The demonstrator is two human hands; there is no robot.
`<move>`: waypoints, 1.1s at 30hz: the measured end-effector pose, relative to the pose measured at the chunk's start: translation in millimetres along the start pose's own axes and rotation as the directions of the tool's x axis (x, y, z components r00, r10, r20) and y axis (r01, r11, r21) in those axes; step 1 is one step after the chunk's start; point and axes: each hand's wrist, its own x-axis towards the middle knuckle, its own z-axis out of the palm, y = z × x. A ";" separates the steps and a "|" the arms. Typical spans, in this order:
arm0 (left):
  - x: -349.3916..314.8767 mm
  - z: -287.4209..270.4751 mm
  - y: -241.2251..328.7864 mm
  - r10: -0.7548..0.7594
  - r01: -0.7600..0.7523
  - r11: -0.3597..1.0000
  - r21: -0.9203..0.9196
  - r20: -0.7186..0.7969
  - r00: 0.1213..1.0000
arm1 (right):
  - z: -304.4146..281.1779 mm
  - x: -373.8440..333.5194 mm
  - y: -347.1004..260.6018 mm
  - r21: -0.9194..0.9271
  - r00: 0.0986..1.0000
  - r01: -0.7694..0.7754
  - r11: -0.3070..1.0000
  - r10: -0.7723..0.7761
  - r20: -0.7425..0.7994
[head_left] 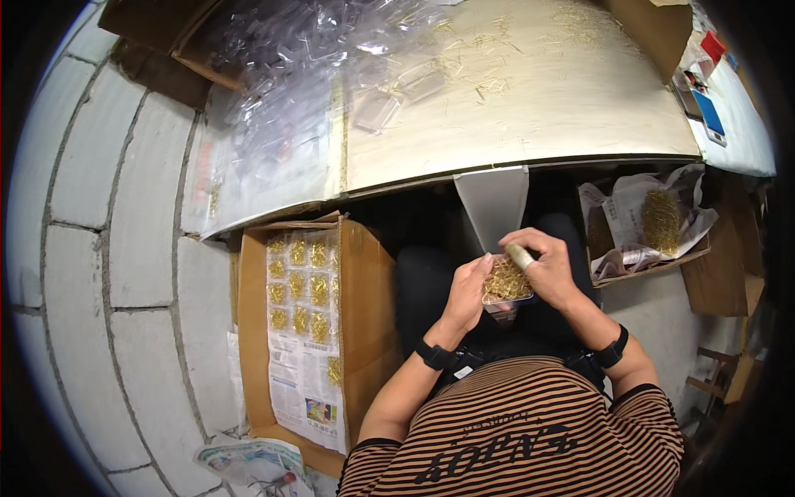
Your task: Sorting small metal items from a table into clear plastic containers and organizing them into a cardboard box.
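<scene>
Found between both hands, low and well short of the table (530, 132): a small clear box (508, 301), apparently open-topped, loaded with gold pins (503, 284). Clamped on the box's left side by the left hand (469, 291), thumb toward the upper edge. Noted at the upper right edge, fingers bent: the right hand (548, 267), with a pale cover (520, 255) on one digit. Cannot tell whether closed on pins, on the wall or on nothing.

Judged light overall, thin-walled, stiff and smooth, so likely slippery and liable to crack if squeezed hard. Judged loose in content, and prone to spill if tilted. Best held by opposite side walls, low down, level, with light pressure; best kept clear of the rim, to avoid snagging pins.

Seen to the left: a carton (369, 290) with filled boxes (319, 291) in rows over newspaper (296, 377). Seen to the right: a pin heap (661, 222) in a lined carton.
</scene>
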 end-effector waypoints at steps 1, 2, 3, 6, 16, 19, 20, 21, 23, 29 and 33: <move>-0.1 0.5 -0.5 0.003 -0.003 1.000 0.003 -0.009 1.000 | -2.2 0.7 -1.3 -0.014 0.996 0.057 0.998 -0.058 -0.061; 0.2 1.3 -1.8 0.038 -0.038 0.999 -0.007 -0.036 0.999 | -6.1 1.1 -4.4 -0.040 0.999 0.040 0.998 -0.040 -0.006; 1.0 1.8 -3.1 0.071 -0.072 0.997 -0.016 -0.061 0.996 | -5.6 0.4 -3.3 -0.033 0.999 0.042 0.999 -0.042 -0.005; 4.1 1.2 -7.9 0.100 -0.102 0.995 -0.014 -0.078 0.992 | -3.5 -2.1 1.6 -0.064 0.982 -0.078 0.995 0.088 0.167; 0.9 -1.6 -7.1 0.111 -0.116 0.993 -0.022 -0.171 0.979 | -17.0 -0.3 5.7 0.032 0.990 -0.065 0.997 0.068 -0.121; 2.8 -3.8 -9.5 0.101 -0.106 0.994 -0.016 -0.187 0.977 | -23.6 -0.8 20.7 0.282 0.943 -0.327 0.902 0.329 0.041; 3.9 -4.5 -10.0 0.090 -0.094 0.995 -0.014 -0.182 0.979 | -17.8 -3.3 25.3 0.273 0.943 -0.326 0.905 0.330 0.036; 3.9 -2.2 -9.8 0.091 -0.095 0.995 -0.016 -0.175 0.980 | -12.0 -5.6 25.6 0.261 0.944 -0.325 0.909 0.329 0.029; 3.3 2.4 -8.4 0.058 -0.062 0.998 -0.023 -0.150 0.987 | -9.5 -5.3 27.7 0.254 0.951 -0.302 0.919 0.310 0.011; 6.1 -1.6 -12.1 0.061 -0.052 0.997 0.058 -0.162 0.985 | -8.1 1.4 20.8 -0.074 0.973 -0.223 0.972 0.226 0.038; 5.6 -2.6 -14.9 0.072 -0.073 0.997 -0.002 -0.180 0.981 | -4.2 -3.9 21.2 0.015 0.975 -0.213 0.977 0.214 -0.061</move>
